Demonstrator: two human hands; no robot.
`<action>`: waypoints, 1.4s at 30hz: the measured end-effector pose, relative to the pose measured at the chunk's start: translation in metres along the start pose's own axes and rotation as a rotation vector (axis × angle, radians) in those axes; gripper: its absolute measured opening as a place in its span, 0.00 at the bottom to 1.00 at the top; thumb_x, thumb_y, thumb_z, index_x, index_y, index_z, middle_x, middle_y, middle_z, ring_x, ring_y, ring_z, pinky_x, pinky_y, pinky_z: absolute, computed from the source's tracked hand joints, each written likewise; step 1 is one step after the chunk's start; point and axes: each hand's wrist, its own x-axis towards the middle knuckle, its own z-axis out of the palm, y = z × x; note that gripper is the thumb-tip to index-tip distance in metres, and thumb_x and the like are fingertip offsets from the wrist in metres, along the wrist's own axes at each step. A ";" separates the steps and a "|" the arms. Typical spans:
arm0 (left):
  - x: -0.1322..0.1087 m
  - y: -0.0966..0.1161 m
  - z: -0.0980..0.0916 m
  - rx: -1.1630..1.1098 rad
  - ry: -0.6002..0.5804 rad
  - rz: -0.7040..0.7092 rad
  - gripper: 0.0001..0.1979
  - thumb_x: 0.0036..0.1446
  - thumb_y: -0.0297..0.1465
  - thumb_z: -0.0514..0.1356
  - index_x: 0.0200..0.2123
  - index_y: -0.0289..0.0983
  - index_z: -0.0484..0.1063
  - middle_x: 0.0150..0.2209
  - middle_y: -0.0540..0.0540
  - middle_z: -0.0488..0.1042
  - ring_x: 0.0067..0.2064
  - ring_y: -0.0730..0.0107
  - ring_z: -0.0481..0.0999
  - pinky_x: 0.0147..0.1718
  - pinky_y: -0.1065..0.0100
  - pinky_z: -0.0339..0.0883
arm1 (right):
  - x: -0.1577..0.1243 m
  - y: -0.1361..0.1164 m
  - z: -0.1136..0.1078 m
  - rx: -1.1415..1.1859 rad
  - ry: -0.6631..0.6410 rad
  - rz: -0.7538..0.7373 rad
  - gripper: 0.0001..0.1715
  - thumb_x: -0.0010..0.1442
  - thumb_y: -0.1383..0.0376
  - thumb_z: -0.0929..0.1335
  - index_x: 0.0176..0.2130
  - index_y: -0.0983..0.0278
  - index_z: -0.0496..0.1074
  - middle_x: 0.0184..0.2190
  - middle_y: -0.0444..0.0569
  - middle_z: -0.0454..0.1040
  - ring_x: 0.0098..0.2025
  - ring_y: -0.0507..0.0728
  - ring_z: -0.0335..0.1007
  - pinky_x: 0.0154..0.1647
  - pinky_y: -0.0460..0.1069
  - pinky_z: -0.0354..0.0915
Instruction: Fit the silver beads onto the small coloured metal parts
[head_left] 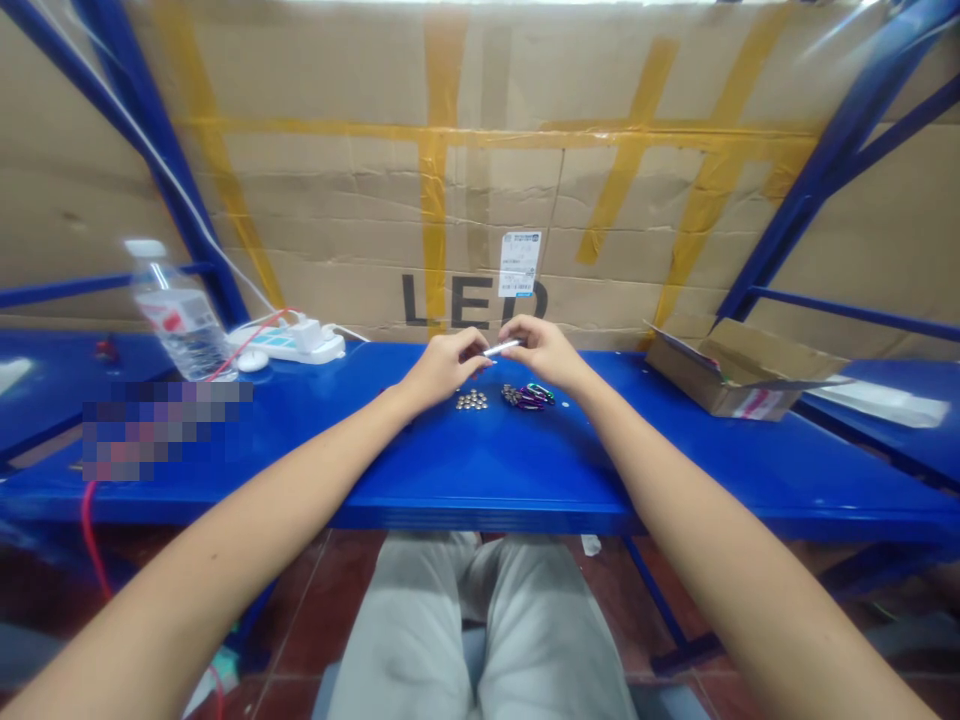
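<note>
Found slim white piece point(500, 348) held at twelve o'clock over blue table point(487, 470), pinched narrowly between fingers of left hand point(451, 362) at one end and right hand point(546, 350) at other. Noted small metallic discs point(472, 401) at seven o'clock from piece and purple-green clip-like items point(529, 398) at five, all unheld. Judged mid-handling, with loose stock remaining. Unable to confirm any finished unit or tell count completed.

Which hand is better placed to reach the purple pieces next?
Probably the right hand: it's nearer the purple pieces, whereas the left hand is nearer the silvery bits. Both apparently hold the slim object.
</note>
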 end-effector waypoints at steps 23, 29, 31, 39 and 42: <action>-0.002 0.002 0.003 0.184 0.018 0.228 0.05 0.63 0.31 0.62 0.42 0.37 0.73 0.35 0.47 0.80 0.34 0.71 0.78 0.37 0.70 0.71 | -0.005 -0.004 -0.009 0.138 -0.131 0.100 0.14 0.47 0.62 0.77 0.36 0.64 0.80 0.33 0.48 0.79 0.37 0.57 0.73 0.43 0.54 0.67; -0.001 -0.002 0.004 0.163 -0.001 0.150 0.05 0.62 0.31 0.63 0.40 0.38 0.72 0.31 0.50 0.78 0.30 0.72 0.76 0.32 0.70 0.68 | -0.004 -0.010 -0.014 0.060 -0.091 0.043 0.14 0.50 0.60 0.76 0.37 0.65 0.77 0.34 0.48 0.78 0.37 0.56 0.71 0.41 0.53 0.67; -0.001 -0.002 0.005 0.135 -0.007 0.129 0.04 0.62 0.30 0.63 0.39 0.38 0.71 0.29 0.51 0.77 0.29 0.72 0.76 0.32 0.71 0.68 | -0.005 -0.008 -0.013 0.066 -0.075 0.055 0.13 0.52 0.60 0.75 0.35 0.65 0.75 0.30 0.46 0.75 0.32 0.54 0.68 0.36 0.51 0.65; -0.002 -0.002 0.003 0.164 -0.008 0.139 0.04 0.62 0.30 0.63 0.37 0.39 0.69 0.27 0.52 0.76 0.28 0.74 0.75 0.31 0.71 0.67 | -0.006 0.000 -0.006 0.104 -0.103 0.108 0.15 0.54 0.56 0.75 0.33 0.65 0.73 0.22 0.42 0.69 0.27 0.52 0.62 0.31 0.49 0.59; -0.003 -0.001 0.002 0.172 -0.008 0.153 0.05 0.63 0.30 0.62 0.34 0.39 0.69 0.26 0.53 0.75 0.27 0.74 0.74 0.30 0.72 0.66 | -0.005 0.006 -0.002 0.224 -0.098 0.157 0.18 0.51 0.54 0.76 0.32 0.65 0.73 0.22 0.42 0.69 0.26 0.51 0.61 0.30 0.48 0.58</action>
